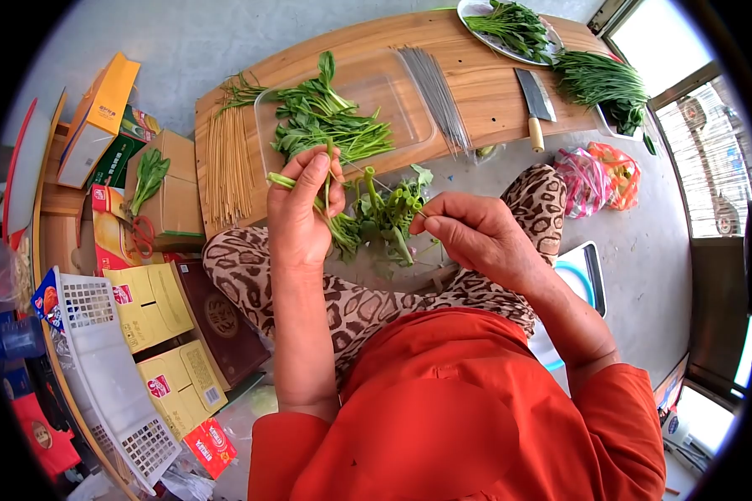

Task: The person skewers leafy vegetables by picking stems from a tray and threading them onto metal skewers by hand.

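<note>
My left hand (pixel 301 209) is closed on stems of a leafy green vegetable (pixel 342 234), palm turned up and the stem ends poking out past the fingers. My right hand (pixel 480 238) pinches a thin metal skewer (pixel 424 215) between thumb and forefinger. Between the hands, a bunch of greens (pixel 397 204) with cut stem ends hangs along the skewer, which passes among them and is mostly hidden. Just beyond my left hand, a clear plastic tray (pixel 409 100) on the wooden table holds loose leafy greens (pixel 330 125).
Bamboo skewers (pixel 228 167) and metal skewers (pixel 439 96) lie beside the tray. A cleaver (pixel 536 100) rests at the table edge, near a plate of greens (pixel 514 29) and a chive bunch (pixel 602 83). Cartons (pixel 171 184), red scissors (pixel 143 236) and a white basket (pixel 100 359) stand left.
</note>
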Motion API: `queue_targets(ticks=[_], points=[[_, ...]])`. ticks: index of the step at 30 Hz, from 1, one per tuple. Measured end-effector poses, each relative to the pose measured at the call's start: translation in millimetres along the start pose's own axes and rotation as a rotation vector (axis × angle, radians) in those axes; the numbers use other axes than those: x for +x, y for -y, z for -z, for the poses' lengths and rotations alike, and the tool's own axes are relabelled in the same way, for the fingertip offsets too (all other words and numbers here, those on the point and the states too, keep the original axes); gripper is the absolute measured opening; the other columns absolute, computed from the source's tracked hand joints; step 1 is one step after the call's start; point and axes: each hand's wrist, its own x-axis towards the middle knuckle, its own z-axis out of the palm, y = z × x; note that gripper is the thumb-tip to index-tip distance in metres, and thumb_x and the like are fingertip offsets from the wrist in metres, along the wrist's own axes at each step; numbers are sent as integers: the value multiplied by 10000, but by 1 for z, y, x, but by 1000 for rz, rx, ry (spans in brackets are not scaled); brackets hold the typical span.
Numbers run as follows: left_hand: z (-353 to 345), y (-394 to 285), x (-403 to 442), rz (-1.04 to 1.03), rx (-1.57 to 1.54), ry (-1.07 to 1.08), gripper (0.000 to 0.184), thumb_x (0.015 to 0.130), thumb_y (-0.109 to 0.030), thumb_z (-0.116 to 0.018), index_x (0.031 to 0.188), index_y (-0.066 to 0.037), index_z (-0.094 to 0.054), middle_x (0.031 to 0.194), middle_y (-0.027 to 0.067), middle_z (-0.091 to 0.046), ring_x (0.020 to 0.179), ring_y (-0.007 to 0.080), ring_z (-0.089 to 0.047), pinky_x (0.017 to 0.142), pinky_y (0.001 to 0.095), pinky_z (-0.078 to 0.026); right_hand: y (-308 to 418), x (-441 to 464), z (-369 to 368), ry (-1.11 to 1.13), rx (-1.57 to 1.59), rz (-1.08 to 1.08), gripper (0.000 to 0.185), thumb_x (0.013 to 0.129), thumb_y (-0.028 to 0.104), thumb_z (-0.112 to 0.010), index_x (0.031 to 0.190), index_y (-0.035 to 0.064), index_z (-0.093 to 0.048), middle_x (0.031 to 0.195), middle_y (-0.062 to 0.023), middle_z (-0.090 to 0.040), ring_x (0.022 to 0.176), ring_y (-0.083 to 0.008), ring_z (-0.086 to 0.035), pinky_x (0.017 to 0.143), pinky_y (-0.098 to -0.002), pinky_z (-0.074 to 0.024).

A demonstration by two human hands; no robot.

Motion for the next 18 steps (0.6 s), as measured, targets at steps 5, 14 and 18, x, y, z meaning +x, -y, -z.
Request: queue_targets(ticks=[5,14,18], points=[[0,0,0,0,5,-7,163,895,-133,-624,998,-8,-637,808,27,-622,587,74,-511,475,212,-362,0,0,0,-1,4,1,193,959,169,-507,958,16,-624,617,49,-425,549,-37,-374,482,-218,-332],[4,-6,0,-10,70,17,175,867,-106,-656,997,9,-635,795,40,-632,592,71,-518,476,187,-367,-2,-2,1,-11,-44,20,190,951,161,-518,962,14,-637,637,35,-456,576,-46,-396,502,-226,-348],[4,-9,-1,-20,112,16,176,849,-96,-673,979,19,-645,774,39,-629,597,68,-516,478,183,-364,-1,-4,2,3,-37,-21,190,948,158,-521,961,10,-639,646,31,-461,584,-50,-396,508,-229,-350]])
